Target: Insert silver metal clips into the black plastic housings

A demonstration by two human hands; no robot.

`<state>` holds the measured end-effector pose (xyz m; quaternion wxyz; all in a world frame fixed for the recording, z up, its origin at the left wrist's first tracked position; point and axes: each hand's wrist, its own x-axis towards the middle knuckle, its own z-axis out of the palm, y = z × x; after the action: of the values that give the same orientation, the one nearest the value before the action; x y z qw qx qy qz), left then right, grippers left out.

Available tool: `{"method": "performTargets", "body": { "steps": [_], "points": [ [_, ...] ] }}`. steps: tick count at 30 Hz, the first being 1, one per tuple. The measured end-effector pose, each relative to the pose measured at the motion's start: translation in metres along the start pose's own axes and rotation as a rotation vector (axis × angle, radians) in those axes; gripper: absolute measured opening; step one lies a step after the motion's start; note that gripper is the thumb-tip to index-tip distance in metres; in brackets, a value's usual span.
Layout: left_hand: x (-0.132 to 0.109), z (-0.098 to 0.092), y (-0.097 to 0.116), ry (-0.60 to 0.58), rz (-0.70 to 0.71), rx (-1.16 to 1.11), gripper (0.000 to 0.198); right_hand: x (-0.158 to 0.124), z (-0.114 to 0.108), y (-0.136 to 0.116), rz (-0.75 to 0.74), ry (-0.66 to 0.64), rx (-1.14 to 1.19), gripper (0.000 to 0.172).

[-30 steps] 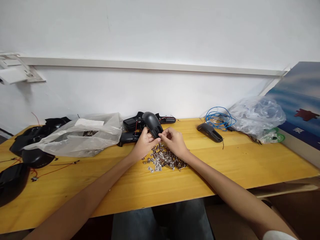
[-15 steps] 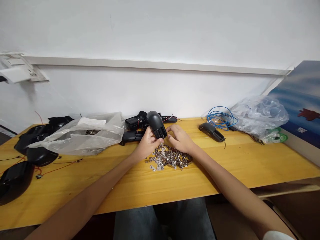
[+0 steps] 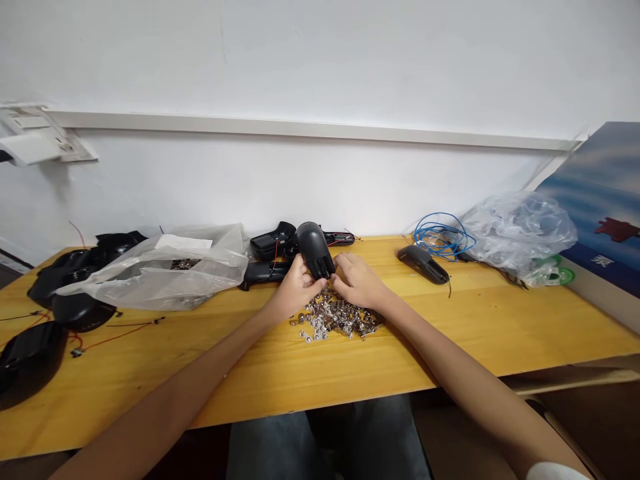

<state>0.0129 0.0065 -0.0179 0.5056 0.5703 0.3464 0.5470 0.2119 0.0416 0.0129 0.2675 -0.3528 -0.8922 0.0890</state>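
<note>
Over the middle of the table, my left hand (image 3: 299, 288) grips a black plastic housing (image 3: 314, 248) with a rounded top and a slotted lower end. The housing stands tilted, its slotted end towards me. At that end my right hand (image 3: 357, 280) has its thumb and fingertips pinched together against the right corner. Whatever sits between those fingertips is hidden or too small to make out. Just below both hands lies a loose pile of small shiny metal pieces (image 3: 333, 317), perhaps contact springs.
Several black housings (image 3: 273, 241) lie behind my left hand, more (image 3: 83, 310) with red wires at the left. A plastic bag (image 3: 150, 283) holds metal pieces. Rightward are another black housing (image 3: 424, 263), a blue wire coil (image 3: 440, 233) and a clear bag (image 3: 520, 230). A wall (image 3: 320, 180) stands behind.
My right hand's fingers have moved left and closed in at the lower end of the housing. The housing has shifted slightly right in my left hand.
</note>
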Motion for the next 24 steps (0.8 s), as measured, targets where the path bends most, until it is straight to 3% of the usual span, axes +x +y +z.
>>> {"method": "performTargets", "body": {
  "steps": [8, 13, 20, 24],
  "points": [
    [-0.001, 0.001, 0.005, 0.023, -0.063, -0.011, 0.072, 0.004, 0.005, -0.005, 0.061, -0.03, 0.022, 0.009],
    [0.001, 0.004, 0.011, 0.087, -0.035, -0.071, 0.076, 0.003, 0.005, -0.009, 0.135, 0.019, 0.177, 0.015],
    [0.004, -0.005, 0.039, 0.163, 0.002, -0.126, 0.059, 0.0, -0.001, -0.008, -0.065, 0.145, 0.258, 0.018],
    [0.005, -0.01, 0.056, 0.171, 0.082, -0.091, 0.059, 0.0, -0.004, -0.001, 0.042, 0.159, 0.283, 0.018]
  ]
}}
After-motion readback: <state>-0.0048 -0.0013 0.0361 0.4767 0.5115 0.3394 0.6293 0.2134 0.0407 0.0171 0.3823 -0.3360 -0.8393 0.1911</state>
